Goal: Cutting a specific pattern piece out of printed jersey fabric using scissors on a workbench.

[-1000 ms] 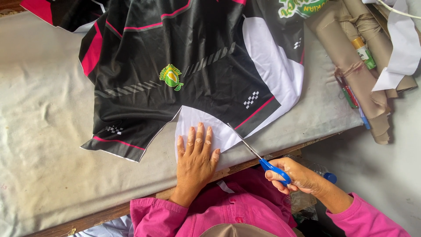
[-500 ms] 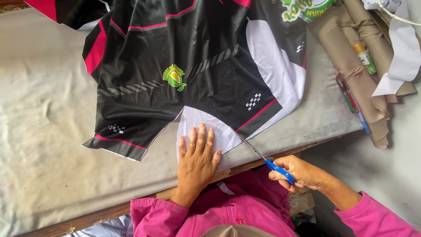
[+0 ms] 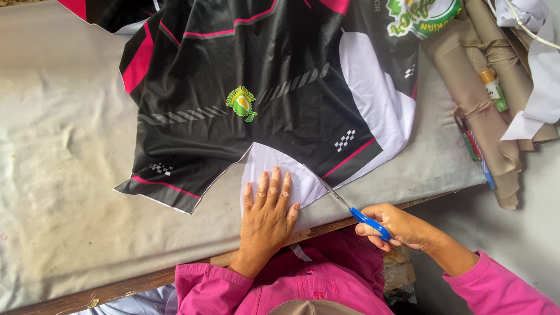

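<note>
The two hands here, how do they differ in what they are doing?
The left hand lies flat, fingers spread, pressing on the white fabric panel; the right hand is curled around the blue-handled scissors. The left hand rests on the table; the right hand hangs off its edge. Both come out of pink sleeves.

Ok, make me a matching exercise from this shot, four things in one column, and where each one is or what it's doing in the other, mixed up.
Things:
1. left hand
2. right hand
3. green badge
4. brown paper rolls

Places or states:
A. printed on the black fabric
B. lying at the table's right edge
C. pressed flat on the white fabric
D. gripping the blue-handled scissors

Pairs: 1-C, 2-D, 3-A, 4-B
</note>
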